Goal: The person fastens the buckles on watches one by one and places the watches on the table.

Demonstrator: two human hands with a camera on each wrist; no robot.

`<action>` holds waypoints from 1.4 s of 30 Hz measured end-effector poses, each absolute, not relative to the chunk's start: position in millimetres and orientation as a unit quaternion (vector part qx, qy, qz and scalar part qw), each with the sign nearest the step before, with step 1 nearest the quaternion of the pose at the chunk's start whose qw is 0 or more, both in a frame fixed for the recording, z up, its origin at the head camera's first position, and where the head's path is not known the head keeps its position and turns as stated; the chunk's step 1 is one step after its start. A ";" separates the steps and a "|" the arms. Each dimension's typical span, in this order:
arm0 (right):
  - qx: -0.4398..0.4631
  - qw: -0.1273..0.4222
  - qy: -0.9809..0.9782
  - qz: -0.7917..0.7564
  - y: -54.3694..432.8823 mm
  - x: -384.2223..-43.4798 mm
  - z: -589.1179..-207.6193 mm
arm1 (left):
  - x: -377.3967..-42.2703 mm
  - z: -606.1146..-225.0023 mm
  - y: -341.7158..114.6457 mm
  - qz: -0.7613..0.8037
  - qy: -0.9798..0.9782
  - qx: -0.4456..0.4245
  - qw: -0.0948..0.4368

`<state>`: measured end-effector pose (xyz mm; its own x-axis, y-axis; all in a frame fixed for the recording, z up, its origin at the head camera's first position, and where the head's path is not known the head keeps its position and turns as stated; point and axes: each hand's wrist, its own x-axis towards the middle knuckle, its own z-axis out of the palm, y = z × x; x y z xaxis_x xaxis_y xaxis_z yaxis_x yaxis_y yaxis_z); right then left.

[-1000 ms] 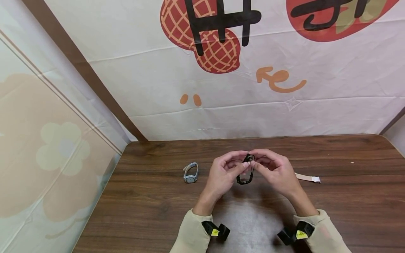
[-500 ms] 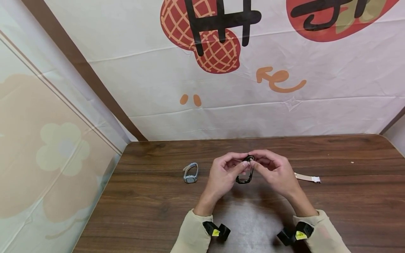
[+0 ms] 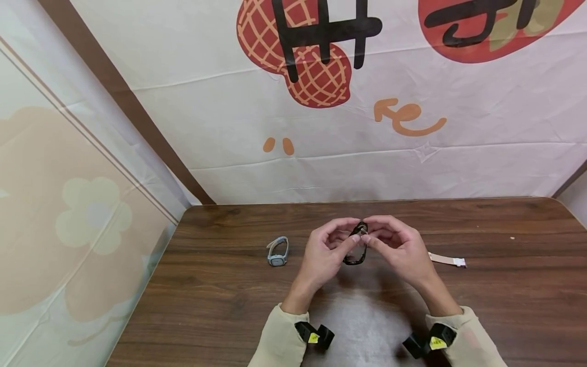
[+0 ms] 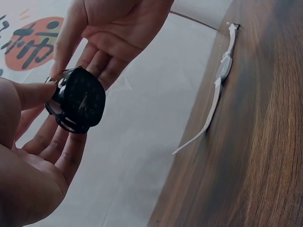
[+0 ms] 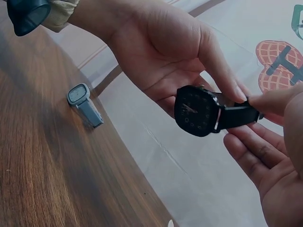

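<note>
A black wristwatch (image 3: 354, 261) is held up over the table between both hands, its strap looped closed or nearly so. My left hand (image 3: 323, 255) pinches the strap between thumb and fingers. Opposite it, my right hand (image 3: 398, 252) does likewise, the two thumb tips almost meeting on the strap. In the right wrist view the dark square dial (image 5: 193, 111) faces the camera and the black strap (image 5: 240, 117) runs to the thumbs. The left wrist view shows the watch (image 4: 85, 101) from its dial side. Fingers hide the strap's fastening, so I cannot tell whether it is buckled.
Left of the hands, a light blue watch (image 3: 277, 260) stands on the brown wooden table (image 3: 220, 290) with its strap looped. To the right lies a pale watch (image 4: 224, 68) laid out flat, partly behind my right hand in the head view. A printed cloth (image 3: 321, 176) hangs behind.
The black watch tilts slightly in the fingers, its lower end rising a little. Both hands keep their hold and barely move. The other watches stay where they were.
</note>
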<state>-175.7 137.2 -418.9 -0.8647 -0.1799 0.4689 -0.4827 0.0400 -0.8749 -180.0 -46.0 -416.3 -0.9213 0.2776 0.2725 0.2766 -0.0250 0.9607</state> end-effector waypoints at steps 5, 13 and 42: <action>0.253 0.100 -0.708 0.652 138.9 -176.2 -419.4 | -179.4 -415.9 -46.2 0.677 0.705 0.211 -0.020; 0.256 0.110 -0.709 0.647 139.6 -177.4 -421.3 | -178.2 -416.4 -45.8 0.676 0.702 0.220 -0.035; 0.239 0.141 -0.711 0.646 138.1 -176.3 -420.9 | -180.0 -413.5 -47.7 0.676 0.710 0.192 -0.038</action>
<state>-176.3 138.1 -420.9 -0.8459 -0.1588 0.5091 -0.5221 0.0518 -0.8513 -180.0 -47.7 -413.5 -0.9236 0.2213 0.3130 0.3235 0.0121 0.9461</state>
